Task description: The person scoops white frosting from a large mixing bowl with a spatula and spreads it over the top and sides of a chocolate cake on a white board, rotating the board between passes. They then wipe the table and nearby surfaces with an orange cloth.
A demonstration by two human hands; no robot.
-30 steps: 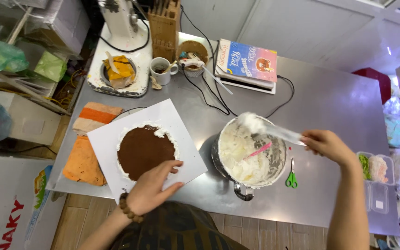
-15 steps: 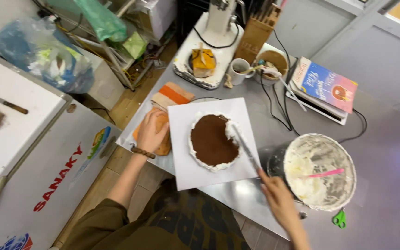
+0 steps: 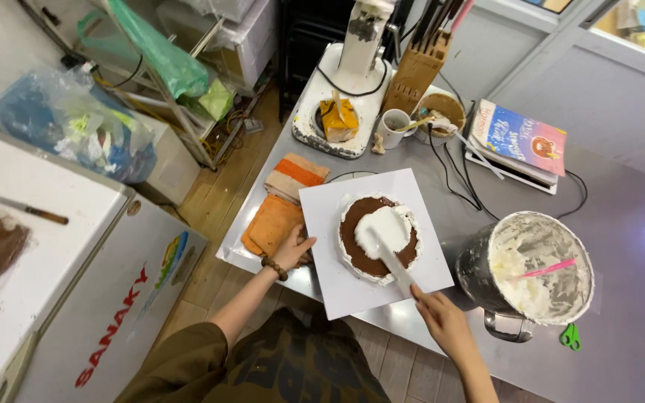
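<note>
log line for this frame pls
left hand: steadies white board | right hand: holds spatula | cream on brown cake

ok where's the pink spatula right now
In the head view, the pink spatula lies inside the metal cream bowl on the right of the counter, just right of the white cake board and above the green scissors.

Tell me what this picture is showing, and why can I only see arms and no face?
The camera sits on the person's head and looks down, so you see only their arms. The right hand holds a long flat spatula and presses white cream onto a round brown cake. The cake sits on a white square board, and the left hand rests on the board's edge. Beside it, on the metal table, stands a big metal pot of cream with a pink tool in it. Orange cloths lie to the left.
</note>
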